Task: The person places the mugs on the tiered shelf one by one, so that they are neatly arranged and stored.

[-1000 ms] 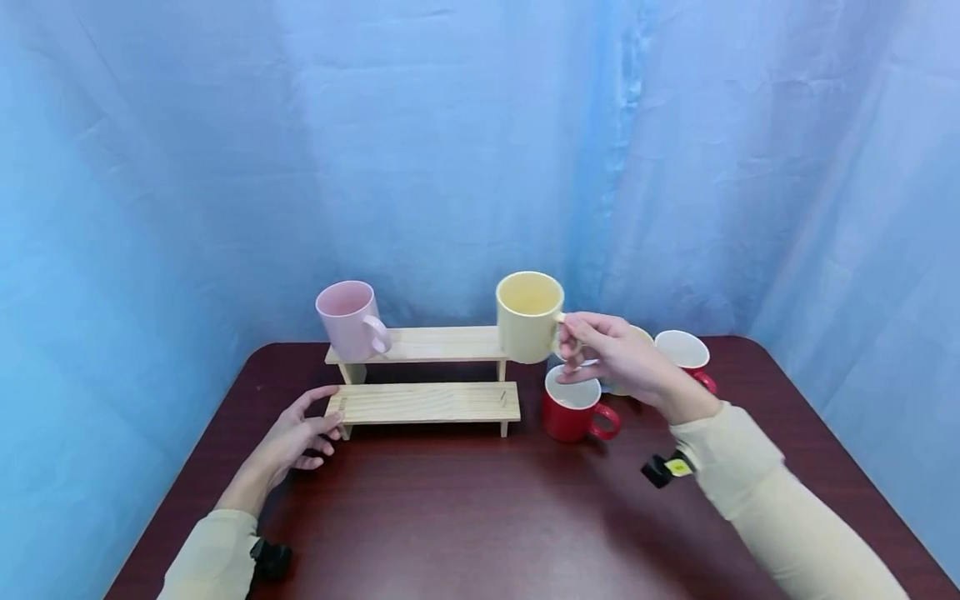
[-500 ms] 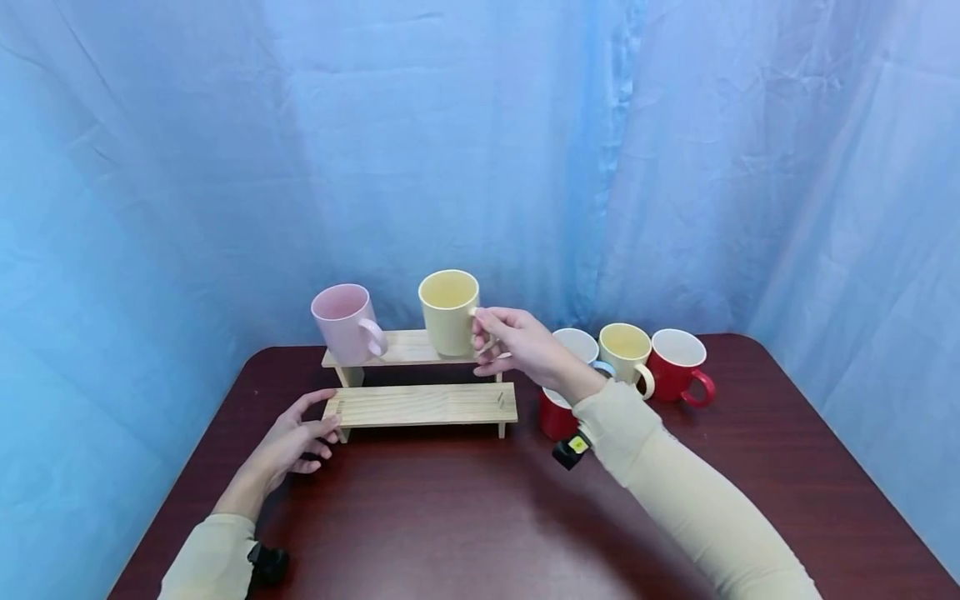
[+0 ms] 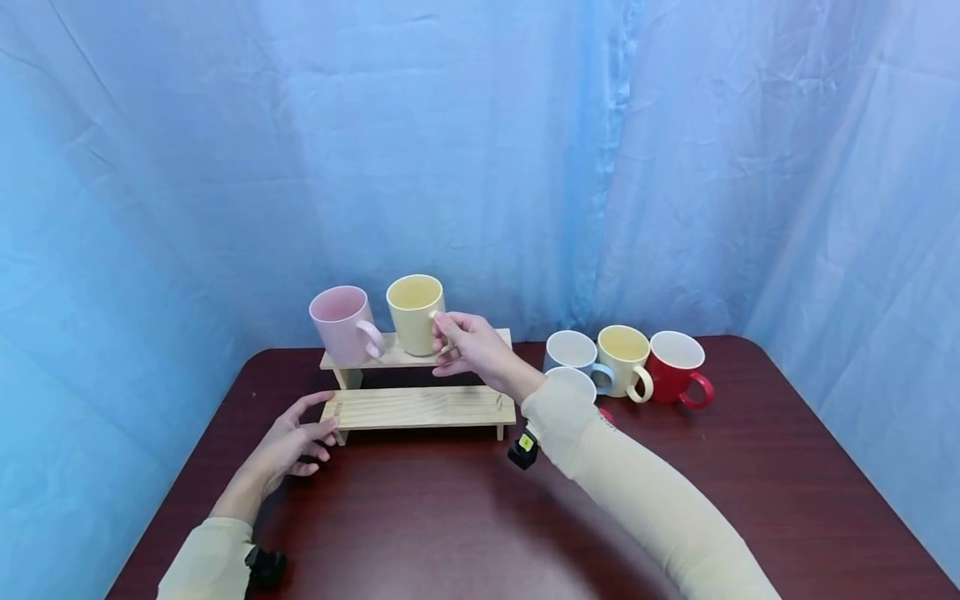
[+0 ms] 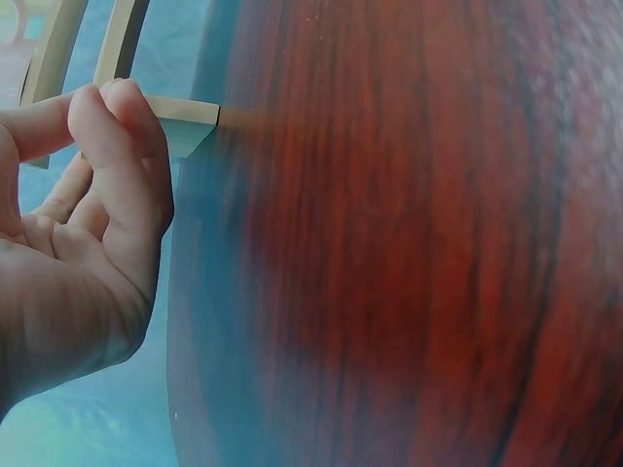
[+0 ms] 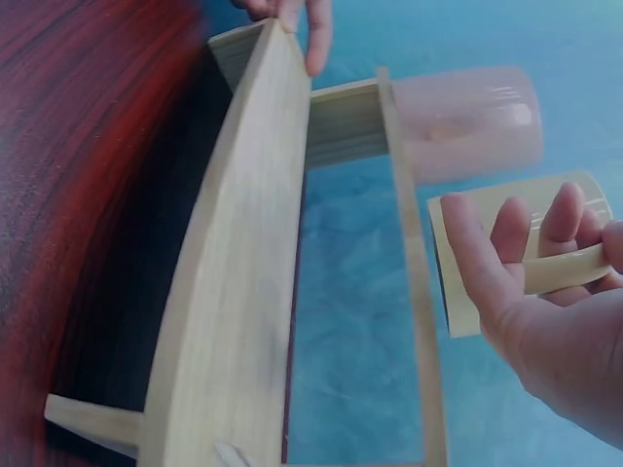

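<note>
My right hand (image 3: 480, 352) pinches the handle of a pale yellow mug (image 3: 415, 312), seen upright at the upper board of a two-step wooden shelf (image 3: 420, 408). In the right wrist view the yellow mug's (image 5: 462, 272) base is right by that board's edge, and the fingers curl round the handle. A pink mug (image 3: 339, 329) stands just left of it on the upper board, handle turned right. My left hand (image 3: 288, 442) holds the left end of the lower board between thumb and index finger; the left wrist view shows these curled fingers (image 4: 112, 146) at the board.
Right of the shelf stand a light blue mug (image 3: 570, 350), another yellow mug (image 3: 622, 358) and a red mug (image 3: 675, 367) in a row. A second red mug (image 3: 572, 385) in front is partly hidden by my right sleeve. A blue curtain (image 3: 480, 167) hangs behind the dark table (image 3: 420, 517).
My right hand has carried the yellow mug left, from the shelf's right end to beside the pink mug. The left hand has stayed at the lower board.
</note>
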Tool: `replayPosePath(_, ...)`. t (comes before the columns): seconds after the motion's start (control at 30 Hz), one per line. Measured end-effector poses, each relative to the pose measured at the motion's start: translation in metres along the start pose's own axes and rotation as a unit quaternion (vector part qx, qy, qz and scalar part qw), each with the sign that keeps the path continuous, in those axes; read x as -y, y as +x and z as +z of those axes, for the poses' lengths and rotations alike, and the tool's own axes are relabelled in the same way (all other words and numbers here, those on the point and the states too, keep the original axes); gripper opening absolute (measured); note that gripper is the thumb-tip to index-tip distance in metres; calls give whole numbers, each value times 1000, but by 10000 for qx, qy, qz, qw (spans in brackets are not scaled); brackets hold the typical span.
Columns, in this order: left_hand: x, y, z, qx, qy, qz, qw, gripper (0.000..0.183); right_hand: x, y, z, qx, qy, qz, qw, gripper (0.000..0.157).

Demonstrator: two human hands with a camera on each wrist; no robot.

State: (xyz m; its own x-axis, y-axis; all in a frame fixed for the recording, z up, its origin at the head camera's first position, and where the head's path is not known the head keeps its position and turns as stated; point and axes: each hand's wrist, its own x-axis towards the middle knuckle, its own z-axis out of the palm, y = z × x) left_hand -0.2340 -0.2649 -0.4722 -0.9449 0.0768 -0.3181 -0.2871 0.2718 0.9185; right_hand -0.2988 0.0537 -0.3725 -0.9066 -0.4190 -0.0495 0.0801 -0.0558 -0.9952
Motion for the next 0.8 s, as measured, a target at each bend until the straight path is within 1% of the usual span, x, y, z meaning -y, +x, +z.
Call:
replayPosePath(0.27, 1, 3, 2, 39, -52, 40, 10000, 62, -10, 6, 6, 90, 22, 33, 10000, 32)
replayPosePath(0.53, 3, 2, 0, 72, -114, 37, 9999, 63, -12, 10, 6, 23, -695, -74, 9976, 36)
replayPosePath(0.67, 1, 1, -2, 44, -88, 29, 9999, 64, -10, 12, 7, 96, -701, -31, 9975, 37)
replayPosePath(0.8, 1, 2, -2, 34, -79, -7, 10000, 64, -11, 13, 7, 74, -634, 48, 9980, 36)
